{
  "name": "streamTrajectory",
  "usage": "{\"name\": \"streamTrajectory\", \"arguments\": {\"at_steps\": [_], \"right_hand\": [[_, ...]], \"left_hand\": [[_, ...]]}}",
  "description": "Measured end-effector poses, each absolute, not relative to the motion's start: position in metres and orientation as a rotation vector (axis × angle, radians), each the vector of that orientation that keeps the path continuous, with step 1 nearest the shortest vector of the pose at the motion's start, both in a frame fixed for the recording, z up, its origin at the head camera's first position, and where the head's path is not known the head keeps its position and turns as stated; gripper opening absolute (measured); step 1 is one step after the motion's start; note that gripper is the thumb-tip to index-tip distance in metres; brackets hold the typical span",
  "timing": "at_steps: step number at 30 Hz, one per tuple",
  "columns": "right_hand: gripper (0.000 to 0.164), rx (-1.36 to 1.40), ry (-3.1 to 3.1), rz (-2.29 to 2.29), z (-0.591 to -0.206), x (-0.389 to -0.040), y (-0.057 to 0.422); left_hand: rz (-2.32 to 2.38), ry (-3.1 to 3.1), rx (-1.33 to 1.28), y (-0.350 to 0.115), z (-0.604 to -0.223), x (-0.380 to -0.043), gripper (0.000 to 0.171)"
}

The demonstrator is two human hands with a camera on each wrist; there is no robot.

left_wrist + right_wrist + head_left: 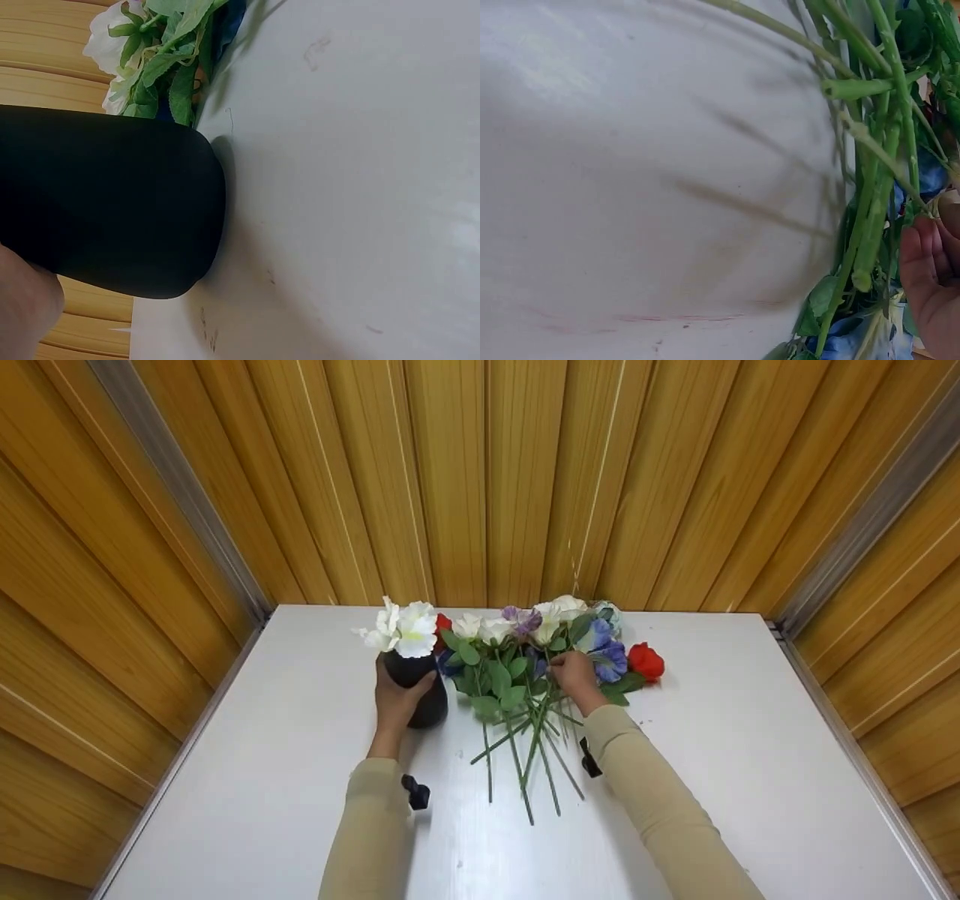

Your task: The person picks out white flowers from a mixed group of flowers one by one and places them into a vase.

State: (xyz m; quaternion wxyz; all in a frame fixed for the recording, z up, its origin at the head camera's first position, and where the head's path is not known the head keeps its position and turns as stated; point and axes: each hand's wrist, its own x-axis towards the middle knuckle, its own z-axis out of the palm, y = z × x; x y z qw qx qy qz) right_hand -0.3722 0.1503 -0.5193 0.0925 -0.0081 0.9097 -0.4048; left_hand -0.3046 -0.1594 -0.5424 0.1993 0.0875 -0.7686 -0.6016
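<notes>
My left hand (393, 701) grips a black vase (430, 706) that stands on the white table, its fingers partly hidden behind it. White flowers (415, 631) rise from the vase's mouth. In the left wrist view the vase's base (172, 210) rests on the tabletop, with part of the hand (26, 307) against its side. My right hand (576, 675) is over the pile of artificial flowers (504, 682). In the right wrist view its thumb and fingers (922, 262) pinch a thin green flower stem (885, 159) among thicker stems.
The heap holds white, purple and blue blooms, with a red rose (646, 662) at its right edge. Several bare stems (525, 780) point towards me over the white table (225, 780). Wood-patterned panels (517, 480) enclose the back and sides.
</notes>
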Motion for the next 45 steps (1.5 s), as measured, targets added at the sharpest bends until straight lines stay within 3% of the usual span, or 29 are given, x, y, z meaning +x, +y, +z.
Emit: {"name": "streamTrajectory", "arguments": {"at_steps": [9, 15, 18, 26, 33, 45], "right_hand": [[0.023, 0.042, 2.708, -1.207, -0.526, -0.377, 0.149], [0.049, 0.033, 2.687, -1.211, -0.528, -0.38, 0.146], [0.054, 0.056, 2.684, -1.225, -0.528, -0.382, 0.148], [0.051, 0.128, 2.628, -1.281, -0.525, -0.384, 0.151], [0.026, 0.139, 2.642, -1.329, -0.516, -0.381, 0.152], [0.032, 0.061, 2.648, -1.485, -0.487, -0.393, 0.149]], "left_hand": [[-1.675, -2.16, 0.237, -0.16, -0.543, -0.303, 0.098], [-1.659, -2.21, 0.281, -0.163, -0.542, -0.302, 0.1], [-1.656, -2.215, 0.279, -0.162, -0.542, -0.301, 0.1], [-1.666, -2.202, 0.287, -0.16, -0.543, -0.301, 0.101], [-1.683, -2.185, 0.28, -0.159, -0.543, -0.301, 0.098], [-1.697, -2.196, 0.287, -0.159, -0.54, -0.304, 0.101]]}}
